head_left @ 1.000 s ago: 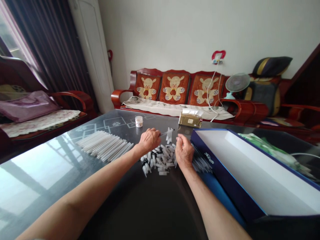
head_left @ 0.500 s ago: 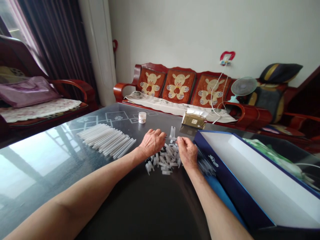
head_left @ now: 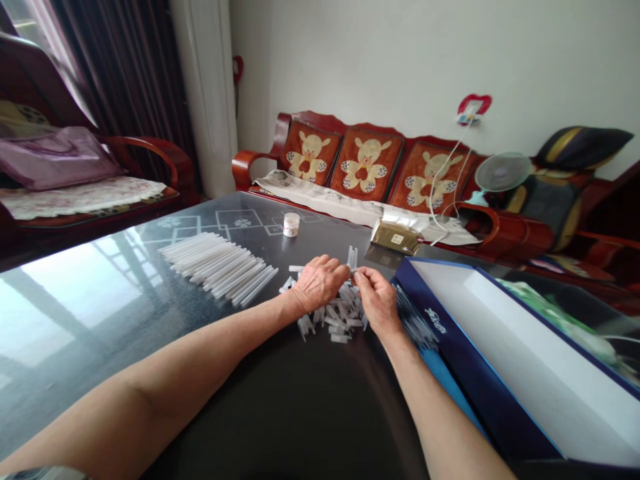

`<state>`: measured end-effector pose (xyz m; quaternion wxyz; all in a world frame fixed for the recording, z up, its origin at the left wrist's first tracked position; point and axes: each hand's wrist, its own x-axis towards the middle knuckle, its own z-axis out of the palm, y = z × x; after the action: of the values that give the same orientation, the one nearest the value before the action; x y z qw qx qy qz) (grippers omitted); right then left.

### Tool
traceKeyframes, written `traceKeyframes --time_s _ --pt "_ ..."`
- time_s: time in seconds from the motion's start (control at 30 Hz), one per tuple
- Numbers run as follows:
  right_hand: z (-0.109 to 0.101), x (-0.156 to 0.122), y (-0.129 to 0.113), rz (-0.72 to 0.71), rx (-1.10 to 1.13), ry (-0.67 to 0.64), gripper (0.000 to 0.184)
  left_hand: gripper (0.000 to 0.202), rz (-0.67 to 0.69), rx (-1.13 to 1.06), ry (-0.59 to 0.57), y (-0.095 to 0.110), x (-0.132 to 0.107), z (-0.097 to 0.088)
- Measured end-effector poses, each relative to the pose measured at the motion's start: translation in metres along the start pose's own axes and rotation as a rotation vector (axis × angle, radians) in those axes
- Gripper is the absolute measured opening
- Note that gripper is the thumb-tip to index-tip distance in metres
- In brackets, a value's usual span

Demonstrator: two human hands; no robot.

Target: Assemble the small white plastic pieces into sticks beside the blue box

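**Item under work:** one loose pile of short clear plastic tubes, too many to count, lies on the dark glass tabletop directly beneath both hands. One small cluster of similar tubes stands upright at the far edge of the pile; it appears to lean together, though the view is too small to confirm this.

**Hands:** the left hand is held low over the pile, with its fingers curled narrow and pointing toward the right hand. The right hand is at the right side of the pile, with its thumb and forefinger pinched narrow, just beside the left fingertips. Whether either hand holds a tube cannot be told.

**Surrounding items:** one bank of long translucent plastic tubes, too many to count, lies side by side to the left of the pile. Toward the far side of the table are one small white jar and one foil pouch with an olive-gold face.

**Containers:** one navy-blue box sits to the right of the right hand, with its white lining facing up. One bundle of thin clear tubes lies against its outer wall, just beside the right hand. Beyond the table stands one red wooden sofa with three animal-pattern cushions.
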<state>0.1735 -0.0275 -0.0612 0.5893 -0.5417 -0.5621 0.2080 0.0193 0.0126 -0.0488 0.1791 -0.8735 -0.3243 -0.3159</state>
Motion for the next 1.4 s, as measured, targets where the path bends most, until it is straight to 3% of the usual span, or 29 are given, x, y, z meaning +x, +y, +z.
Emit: traceKeyframes --time_s 0.13,0.37,0.67,0.9,1.2,1.4 --pt "-0.002 0.001 -0.002 -0.02 0.004 -0.029 0.035 0.031 -0.005 -0.006 -0.006 -0.002 0.001 0.001" --pt "-0.007 0.0 -0.014 -0.074 -0.328 0.059 0.041 0.027 0.023 -0.004 -0.045 0.0 0.0 0.0" --pt "-0.002 0.001 -0.003 -0.041 -0.086 -0.054 0.034 0.025 0.018 -0.016 -0.064 -0.002 -0.001 0.0" --pt "-0.008 0.0 -0.012 -0.072 -0.399 0.019 0.042 0.025 0.034 -0.018 -0.049 -0.002 -0.002 0.004" --pt "-0.006 0.001 -0.008 -0.046 -0.222 -0.036 0.036 0.024 0.025 -0.03 -0.063 -0.003 -0.002 0.005" --pt "-0.009 0.0 -0.013 -0.045 -0.439 0.01 0.046 0.023 0.036 -0.03 -0.07 -0.002 -0.002 0.004"
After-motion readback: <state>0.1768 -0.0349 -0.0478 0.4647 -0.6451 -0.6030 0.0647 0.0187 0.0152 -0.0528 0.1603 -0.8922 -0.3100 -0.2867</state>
